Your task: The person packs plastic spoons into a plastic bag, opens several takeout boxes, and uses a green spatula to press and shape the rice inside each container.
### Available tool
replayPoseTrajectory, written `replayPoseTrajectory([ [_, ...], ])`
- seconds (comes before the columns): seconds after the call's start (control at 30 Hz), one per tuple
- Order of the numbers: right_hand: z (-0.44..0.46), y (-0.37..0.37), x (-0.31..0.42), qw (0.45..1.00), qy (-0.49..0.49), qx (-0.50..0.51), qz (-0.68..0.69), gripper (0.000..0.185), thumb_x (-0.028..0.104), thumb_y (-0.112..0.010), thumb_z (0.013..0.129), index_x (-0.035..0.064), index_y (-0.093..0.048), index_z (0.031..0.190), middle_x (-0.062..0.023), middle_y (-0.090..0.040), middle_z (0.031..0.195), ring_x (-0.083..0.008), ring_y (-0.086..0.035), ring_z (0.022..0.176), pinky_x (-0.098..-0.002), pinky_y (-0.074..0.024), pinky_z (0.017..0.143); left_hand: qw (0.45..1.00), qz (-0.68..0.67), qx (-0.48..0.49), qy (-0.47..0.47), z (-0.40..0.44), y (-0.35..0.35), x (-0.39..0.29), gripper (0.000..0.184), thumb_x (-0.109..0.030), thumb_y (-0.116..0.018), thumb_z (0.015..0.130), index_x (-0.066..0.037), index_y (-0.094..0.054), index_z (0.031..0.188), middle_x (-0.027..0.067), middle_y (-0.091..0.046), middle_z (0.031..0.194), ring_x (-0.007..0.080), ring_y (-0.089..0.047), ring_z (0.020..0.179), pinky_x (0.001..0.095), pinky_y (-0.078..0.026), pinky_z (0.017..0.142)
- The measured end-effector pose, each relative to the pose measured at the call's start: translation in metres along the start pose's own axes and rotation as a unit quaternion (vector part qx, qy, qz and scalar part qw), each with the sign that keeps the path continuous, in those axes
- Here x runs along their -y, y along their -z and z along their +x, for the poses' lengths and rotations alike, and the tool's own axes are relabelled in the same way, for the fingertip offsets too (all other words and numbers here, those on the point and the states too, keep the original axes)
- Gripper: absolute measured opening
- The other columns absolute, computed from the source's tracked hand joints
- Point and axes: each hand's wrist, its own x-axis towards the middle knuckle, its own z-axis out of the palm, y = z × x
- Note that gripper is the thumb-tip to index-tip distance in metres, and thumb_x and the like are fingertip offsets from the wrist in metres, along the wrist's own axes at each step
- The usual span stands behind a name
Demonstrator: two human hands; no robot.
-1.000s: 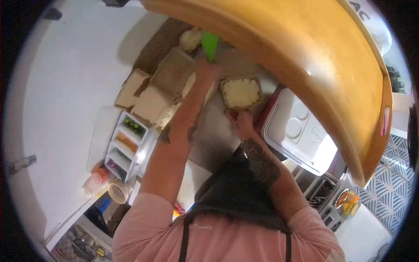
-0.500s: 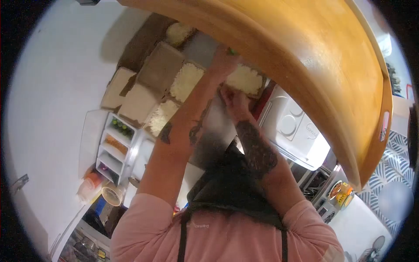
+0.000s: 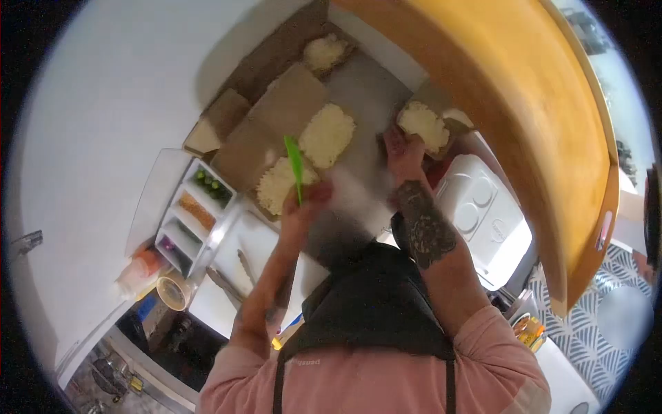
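Note:
My left hand (image 3: pixel 308 199) is closed around a green utensil (image 3: pixel 295 160), whose flat end points up over a cardboard box of pale, crumbly food (image 3: pixel 276 185). Just beyond lies a second pale food portion (image 3: pixel 327 136) in another open box. My right hand (image 3: pixel 405 146) grips the near left edge of a cardboard box (image 3: pixel 441 150) filled with the same pale food (image 3: pixel 423 125). Farther back, one more pale portion (image 3: pixel 324 52) sits in a box near the wall.
A multi-compartment topping tray (image 3: pixel 196 207) stands left, with tongs (image 3: pixel 238 276) on a white board (image 3: pixel 258 231) beside it. At right are a white-lidded cooler (image 3: pixel 480 214) and a large curved orange-brown panel (image 3: pixel 538 103). A round tub (image 3: pixel 174 290) sits lower left.
My left hand has swung back toward me and left with the green utensil, away from the right-hand box. My right hand and that box appear farther right, and the camera view has shifted.

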Motion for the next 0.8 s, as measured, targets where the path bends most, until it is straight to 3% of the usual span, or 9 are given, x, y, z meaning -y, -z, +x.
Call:
replayPoseTrajectory([
  [0.17,-0.003,-0.078,0.113,0.915,-0.217,-0.136,0.313,0.022,0.024,-0.055,0.098,0.0027,-0.059,0.105,-0.0118,-0.065,0.099,-0.0252,-0.062,0.089,-0.0332,-0.0523,0.079,0.995,0.042,-0.059,0.072,-0.061,0.019,-0.001,0.024,-0.009,-0.051,0.098,0.001,-0.052,0.119,0.0167,-0.065,0.113,0.0268,-0.065,0.106,0.0407,-0.052,0.095],
  [0.23,0.05,-0.089,0.08,0.997,-0.057,0.036,0.034,0.021,0.02,-0.059,0.095,0.0021,-0.059,0.105,-0.0122,-0.066,0.095,-0.0283,-0.063,0.087,-0.0371,-0.0513,0.076,0.989,0.042,-0.093,0.106,-0.071,0.016,-0.004,0.021,-0.012,-0.05,0.101,0.001,-0.053,0.117,0.0156,-0.066,0.108,0.0253,-0.066,0.101,0.0401,-0.053,0.093],
  [0.27,0.073,-0.097,0.078,0.984,0.04,0.088,-0.149,0.022,0.019,-0.061,0.093,0.0015,-0.059,0.106,-0.0128,-0.066,0.094,-0.0303,-0.063,0.087,-0.0394,-0.0509,0.075,0.988,0.052,-0.1,0.103,-0.073,0.017,-0.003,0.022,-0.015,-0.051,0.101,0.0,-0.054,0.117,0.0151,-0.067,0.108,0.0244,-0.066,0.099,0.0396,-0.053,0.092],
  [0.33,0.102,-0.116,0.114,0.87,0.181,0.144,-0.436,0.028,0.02,-0.065,0.089,0.0,-0.058,0.108,-0.0151,-0.066,0.097,-0.0346,-0.063,0.09,-0.0434,-0.0506,0.078,0.986,0.073,-0.117,0.098,-0.076,0.02,0.0,0.024,-0.02,-0.051,0.103,0.0,-0.054,0.117,0.0143,-0.067,0.108,0.0228,-0.067,0.095,0.0387,-0.053,0.09],
  [0.47,0.173,-0.133,0.124,0.769,0.239,0.276,-0.525,0.038,0.026,-0.068,0.087,-0.0016,-0.058,0.111,-0.0194,-0.066,0.106,-0.0383,-0.061,0.1,-0.0444,-0.049,0.085,0.983,0.13,-0.119,0.044,-0.074,0.018,-0.002,0.021,-0.02,-0.055,0.102,-0.002,-0.056,0.112,0.0089,-0.067,0.101,0.0165,-0.063,0.089,0.0312,-0.05,0.082],
  [0.57,0.178,-0.128,0.121,0.777,0.265,0.219,-0.528,0.045,0.033,-0.068,0.088,-0.002,-0.058,0.114,-0.0209,-0.066,0.111,-0.0372,-0.062,0.104,-0.0441,-0.0487,0.087,0.986,0.108,-0.121,0.048,-0.071,0.01,-0.009,0.019,-0.016,-0.057,0.1,-0.001,-0.056,0.113,0.0072,-0.066,0.101,0.0146,-0.062,0.092,0.0296,-0.049,0.08],
  [0.67,0.197,-0.114,0.118,0.705,0.104,0.328,-0.621,0.049,0.039,-0.068,0.088,-0.0005,-0.059,0.116,-0.0203,-0.066,0.112,-0.0358,-0.063,0.105,-0.045,-0.0486,0.089,0.984,0.141,-0.089,0.059,-0.068,0.017,-0.005,0.02,-0.011,-0.057,0.099,-0.001,-0.054,0.116,0.0074,-0.065,0.103,0.0134,-0.06,0.093,0.0306,-0.049,0.082],
  [0.73,0.194,-0.1,0.113,0.691,0.062,0.331,-0.639,0.047,0.04,-0.067,0.088,0.0008,-0.062,0.113,-0.0191,-0.067,0.11,-0.0346,-0.063,0.104,-0.0458,-0.0488,0.089,0.988,0.115,-0.081,0.065,-0.059,0.01,-0.01,0.022,-0.01,-0.057,0.099,0.0,-0.053,0.118,0.0068,-0.064,0.102,0.0127,-0.059,0.092,0.0301,-0.05,0.081],
  [0.8,0.147,-0.079,0.084,0.773,0.167,0.187,-0.583,0.042,0.04,-0.066,0.089,0.0019,-0.066,0.107,-0.0176,-0.068,0.106,-0.0326,-0.064,0.103,-0.0465,-0.0496,0.088,0.989,0.112,-0.076,0.059,-0.051,0.005,-0.011,0.021,-0.009,-0.057,0.099,0.0,-0.052,0.118,0.0061,-0.063,0.1,0.0124,-0.059,0.09,0.0295,-0.05,0.079],
])
